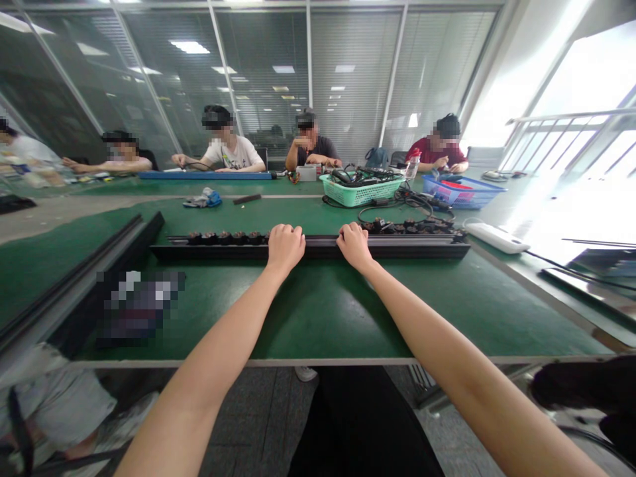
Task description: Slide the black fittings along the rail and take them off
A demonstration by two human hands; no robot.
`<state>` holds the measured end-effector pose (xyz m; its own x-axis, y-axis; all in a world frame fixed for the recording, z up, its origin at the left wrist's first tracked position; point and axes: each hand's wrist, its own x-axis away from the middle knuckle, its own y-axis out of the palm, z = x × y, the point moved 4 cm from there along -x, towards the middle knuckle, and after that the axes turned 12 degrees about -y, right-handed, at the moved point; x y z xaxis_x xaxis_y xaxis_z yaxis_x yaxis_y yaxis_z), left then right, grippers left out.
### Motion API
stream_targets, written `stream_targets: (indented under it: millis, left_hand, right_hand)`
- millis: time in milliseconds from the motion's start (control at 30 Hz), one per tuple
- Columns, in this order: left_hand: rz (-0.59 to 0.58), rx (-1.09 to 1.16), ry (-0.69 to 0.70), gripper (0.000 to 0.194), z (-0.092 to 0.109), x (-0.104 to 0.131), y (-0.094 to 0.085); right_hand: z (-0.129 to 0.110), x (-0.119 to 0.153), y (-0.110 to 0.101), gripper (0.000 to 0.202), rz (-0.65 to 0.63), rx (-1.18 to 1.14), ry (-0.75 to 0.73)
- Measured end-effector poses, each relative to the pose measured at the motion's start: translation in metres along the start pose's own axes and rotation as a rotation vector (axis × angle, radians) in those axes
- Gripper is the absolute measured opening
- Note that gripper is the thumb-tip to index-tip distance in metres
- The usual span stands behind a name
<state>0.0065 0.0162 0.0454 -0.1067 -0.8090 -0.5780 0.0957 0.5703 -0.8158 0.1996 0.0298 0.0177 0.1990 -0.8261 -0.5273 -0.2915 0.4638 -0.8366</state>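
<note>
A long black rail point(417, 251) lies crosswise on the green table in front of me. My left hand point(287, 246) is closed over it left of its middle, fingers curled over the far side. A short way to the right, my right hand point(354, 244) grips the same rail in a similar way. Behind the rail, small dark round parts point(240, 238) stand in a row beside my left hand. More dark parts point(415, 226) cluster beyond my right hand. My fingertips are hidden behind the rail.
Long black bars point(112, 278) lie at left near a blurred dark item point(142, 308). Farther back are gloves point(203, 199), a green basket point(362, 193) of cables and a blue basket point(464, 193). A white power strip point(497, 237) sits at right. Several people work across the table.
</note>
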Motion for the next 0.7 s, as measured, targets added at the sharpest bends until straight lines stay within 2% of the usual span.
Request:
stream_targets:
  millis: [700]
  left_hand:
    - [-0.009, 0.005, -0.011, 0.033, 0.0002, 0.0003, -0.0008]
  right_hand:
    - [0.0059, 0.0006, -0.0036, 0.020, 0.025, -0.060, 0.005]
